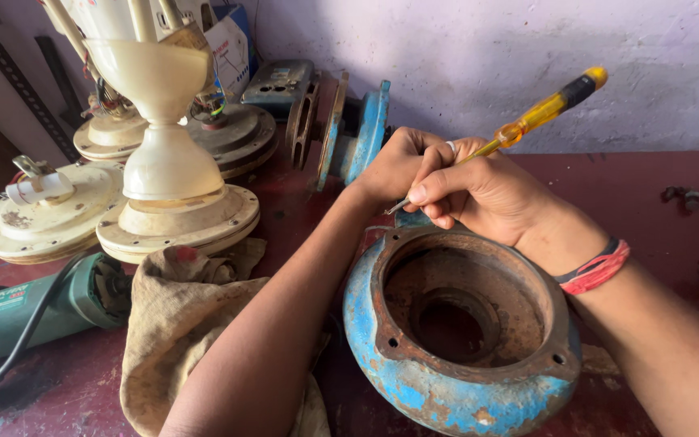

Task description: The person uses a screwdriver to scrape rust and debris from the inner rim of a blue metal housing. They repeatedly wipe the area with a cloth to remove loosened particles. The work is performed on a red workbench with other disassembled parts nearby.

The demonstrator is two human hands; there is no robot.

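We see a rusty blue pump casing (pixel 463 340) lying open side up on the dark red bench (pixel 649 182), its brown bowl facing us. At its far rim our right hand (pixel 479 190) is clenched around a screwdriver (pixel 527 121) with a clear yellow handle, the shaft angled down toward the casing's edge. Our left hand (pixel 394 166) is curled beside the right one, touching it; what it grips, we cannot tell. Behind the hands a second blue casing part (pixel 362 133) stands on edge. To the left lie a tan cloth (pixel 175 324), a green angle grinder (pixel 38 307), and several cream ceiling-fan motors (pixel 171 202).
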